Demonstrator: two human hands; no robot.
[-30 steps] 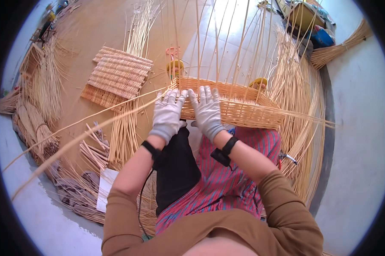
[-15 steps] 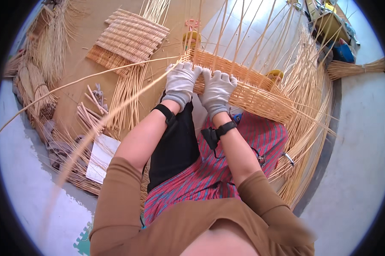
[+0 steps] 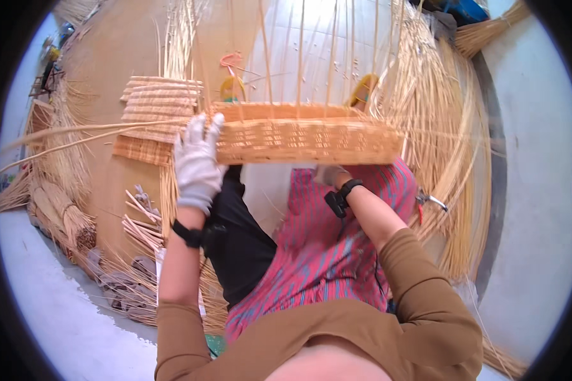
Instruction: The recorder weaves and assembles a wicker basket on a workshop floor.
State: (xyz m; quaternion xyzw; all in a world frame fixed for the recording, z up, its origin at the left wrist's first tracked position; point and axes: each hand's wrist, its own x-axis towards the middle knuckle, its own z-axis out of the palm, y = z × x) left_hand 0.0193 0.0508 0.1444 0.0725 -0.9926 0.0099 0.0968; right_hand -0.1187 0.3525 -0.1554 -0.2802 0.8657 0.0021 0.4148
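A long, shallow wicker basket (image 3: 308,140) with tall thin stakes (image 3: 267,70) rising from it lies crosswise above my lap. My white-gloved left hand (image 3: 197,152) grips its left end, fingers pointing up against the weave. Loose long rods (image 3: 70,136) stretch leftward from that end. My right hand (image 3: 330,174) is beneath the right half, its fingers hidden behind the basket. Below it, a striped cloth (image 3: 317,254) covers part of my lap beside my dark-trousered left leg (image 3: 235,260).
Woven panels (image 3: 159,101) lie at left among rod bundles (image 3: 73,219). Long loose canes (image 3: 447,114) line the right, near a metal tool (image 3: 435,203). Yellow footwear (image 3: 362,89) shows beyond the basket. A blue container (image 3: 457,9) is at the upper right, beside a pale wall (image 3: 527,190).
The basket has swung to nearly horizontal in view. My left hand has moved left to its end, and my right hand has dropped from the rim to underneath it.
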